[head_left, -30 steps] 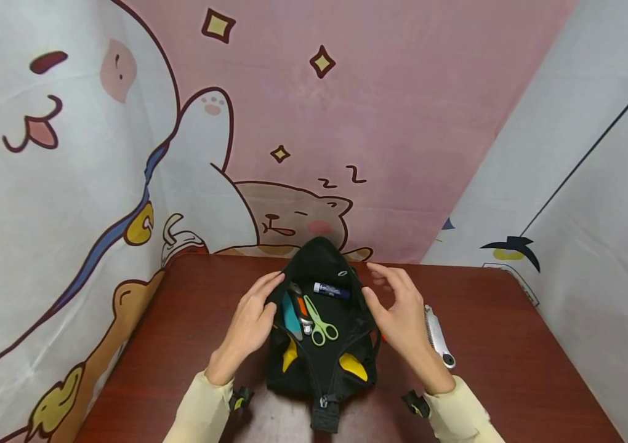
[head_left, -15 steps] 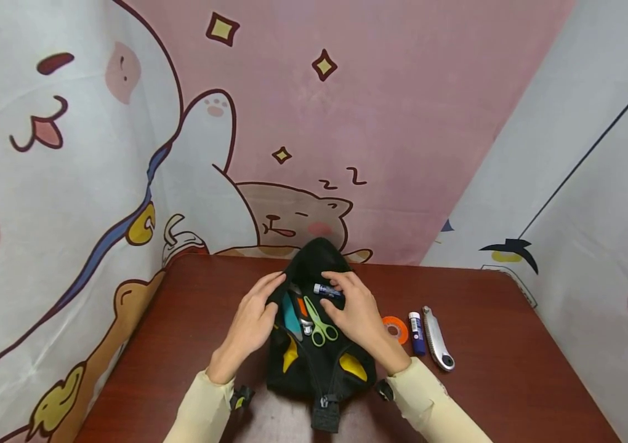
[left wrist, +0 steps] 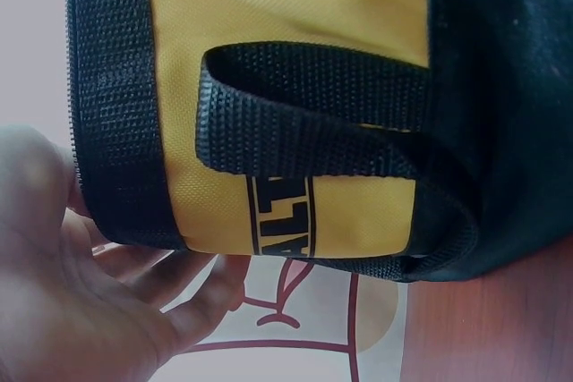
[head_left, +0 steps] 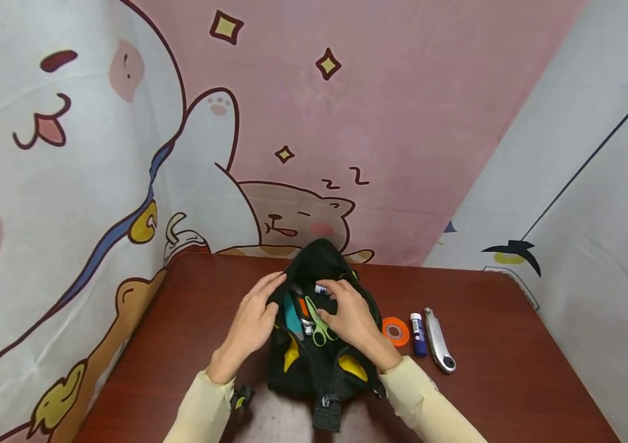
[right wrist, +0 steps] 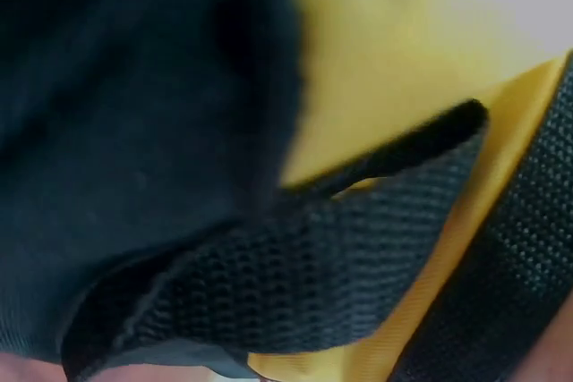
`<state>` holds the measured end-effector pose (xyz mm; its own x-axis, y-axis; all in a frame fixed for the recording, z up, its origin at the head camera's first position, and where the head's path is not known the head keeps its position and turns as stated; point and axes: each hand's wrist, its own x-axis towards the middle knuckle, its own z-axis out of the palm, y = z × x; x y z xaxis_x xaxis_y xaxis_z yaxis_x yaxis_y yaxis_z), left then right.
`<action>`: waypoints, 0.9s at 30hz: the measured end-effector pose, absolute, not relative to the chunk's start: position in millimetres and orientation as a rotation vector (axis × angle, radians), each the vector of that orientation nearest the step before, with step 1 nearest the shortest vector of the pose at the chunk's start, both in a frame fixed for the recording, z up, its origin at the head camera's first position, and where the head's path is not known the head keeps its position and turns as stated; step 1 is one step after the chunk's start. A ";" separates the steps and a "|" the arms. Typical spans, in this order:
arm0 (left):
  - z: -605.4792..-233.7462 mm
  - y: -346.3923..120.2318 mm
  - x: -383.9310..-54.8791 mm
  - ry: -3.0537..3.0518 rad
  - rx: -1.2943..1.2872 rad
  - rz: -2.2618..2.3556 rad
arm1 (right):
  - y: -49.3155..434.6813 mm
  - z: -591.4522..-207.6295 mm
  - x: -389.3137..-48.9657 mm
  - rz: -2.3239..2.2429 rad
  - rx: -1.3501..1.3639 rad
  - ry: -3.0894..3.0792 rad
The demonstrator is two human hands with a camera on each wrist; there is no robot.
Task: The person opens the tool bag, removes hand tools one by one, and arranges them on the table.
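Currently, the left hand [head_left: 250, 321] grips the black-and-yellow fabric bag [head_left: 290, 383] at its nine o'clock rim; the right hand [head_left: 349, 312], thumb and fingers apart, partly covers the white-ended dark tube [head_left: 321, 289] inside, towards twelve.

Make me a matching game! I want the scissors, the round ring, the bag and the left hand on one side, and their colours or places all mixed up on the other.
Things:
1. scissors
2. round ring
3. bag
4. left hand

Colours or places:
A. at the bag's edge
B. black with yellow parts
C. green, inside the bag
D. orange, on the table

Right pairs: 1-C, 2-D, 3-B, 4-A
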<state>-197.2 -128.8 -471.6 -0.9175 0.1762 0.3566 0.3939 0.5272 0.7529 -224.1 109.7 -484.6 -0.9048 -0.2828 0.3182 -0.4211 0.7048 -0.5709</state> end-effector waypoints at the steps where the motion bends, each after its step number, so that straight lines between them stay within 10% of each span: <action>1: -471.3 -128.9 -197.2 -2.531 -0.480 -1.340 | 109.3 -486.2 -224.7 0.982 0.563 -2.727; 27: -474.6 -132.6 -197.0 -2.521 -0.486 -1.319 | 106.0 -531.4 -240.2 0.886 0.645 -2.934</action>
